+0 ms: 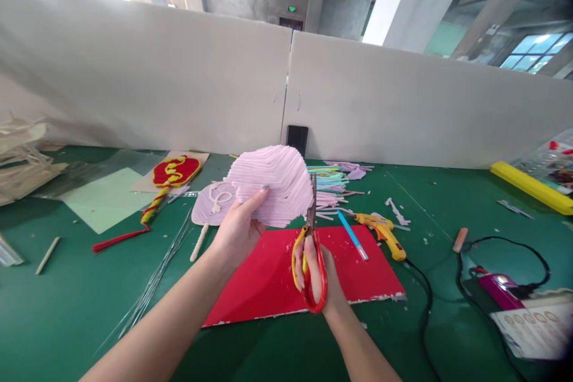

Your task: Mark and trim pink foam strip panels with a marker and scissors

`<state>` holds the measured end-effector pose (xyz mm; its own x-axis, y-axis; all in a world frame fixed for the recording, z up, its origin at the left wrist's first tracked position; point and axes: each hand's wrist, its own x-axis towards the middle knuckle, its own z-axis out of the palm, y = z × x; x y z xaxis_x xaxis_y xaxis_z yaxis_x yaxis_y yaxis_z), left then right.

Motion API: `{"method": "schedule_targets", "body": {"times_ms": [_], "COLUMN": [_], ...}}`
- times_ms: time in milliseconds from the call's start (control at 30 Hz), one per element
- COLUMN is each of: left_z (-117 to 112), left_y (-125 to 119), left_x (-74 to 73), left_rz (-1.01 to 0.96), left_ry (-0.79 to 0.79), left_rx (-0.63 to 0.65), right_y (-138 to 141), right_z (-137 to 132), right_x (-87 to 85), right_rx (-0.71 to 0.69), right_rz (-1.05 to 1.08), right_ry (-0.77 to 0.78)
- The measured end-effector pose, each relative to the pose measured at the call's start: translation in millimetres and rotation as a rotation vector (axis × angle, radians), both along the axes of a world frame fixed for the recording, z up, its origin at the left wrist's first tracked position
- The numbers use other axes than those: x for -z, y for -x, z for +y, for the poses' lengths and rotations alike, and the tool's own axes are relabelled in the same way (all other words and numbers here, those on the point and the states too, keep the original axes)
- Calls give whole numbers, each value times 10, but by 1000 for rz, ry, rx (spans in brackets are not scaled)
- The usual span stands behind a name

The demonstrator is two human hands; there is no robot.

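Note:
My left hand [244,224] grips a pale pink ribbed fan-shaped piece [273,182], its thumb lying across the front. The piece is built of rows of fuzzy strips and held up over the table. In my right hand [316,268] is a pair of scissors [312,221] with one red and one yellow handle loop, blades pointing up at the piece's right edge. Whether the blades touch the edge I cannot tell. Behind the held piece lies a lilac fan [201,206] with a cream twisted handle, partly hidden. A red board [268,274] lies below both hands.
A red and yellow fan [176,172] lies at the left, near loose wires [163,268]. Pastel fuzzy sticks [331,176], a blue pen [352,236] and a yellow glue gun [382,233] lie to the right. A black cord runs to a purple power block [501,290]. White panels [403,95] close off the back.

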<state>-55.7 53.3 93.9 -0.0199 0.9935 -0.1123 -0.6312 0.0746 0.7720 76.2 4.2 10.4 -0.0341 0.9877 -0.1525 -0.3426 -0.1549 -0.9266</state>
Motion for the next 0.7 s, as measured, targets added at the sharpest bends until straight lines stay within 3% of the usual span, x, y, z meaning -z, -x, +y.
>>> {"method": "schedule_targets", "body": {"times_ms": [467,700], "left_z": [43,67], "left_y": [90,113], "left_x": [-32,-25], "left_rz": [56,77], "left_ry": [12,33], "left_rx": [13,20], "right_y": [-73,-62], "right_z": [16,-16], "right_x": [113,-24], "right_rx": [-71,-49], "right_rz": [-109,-129], "right_ry": [-140,-76]}}
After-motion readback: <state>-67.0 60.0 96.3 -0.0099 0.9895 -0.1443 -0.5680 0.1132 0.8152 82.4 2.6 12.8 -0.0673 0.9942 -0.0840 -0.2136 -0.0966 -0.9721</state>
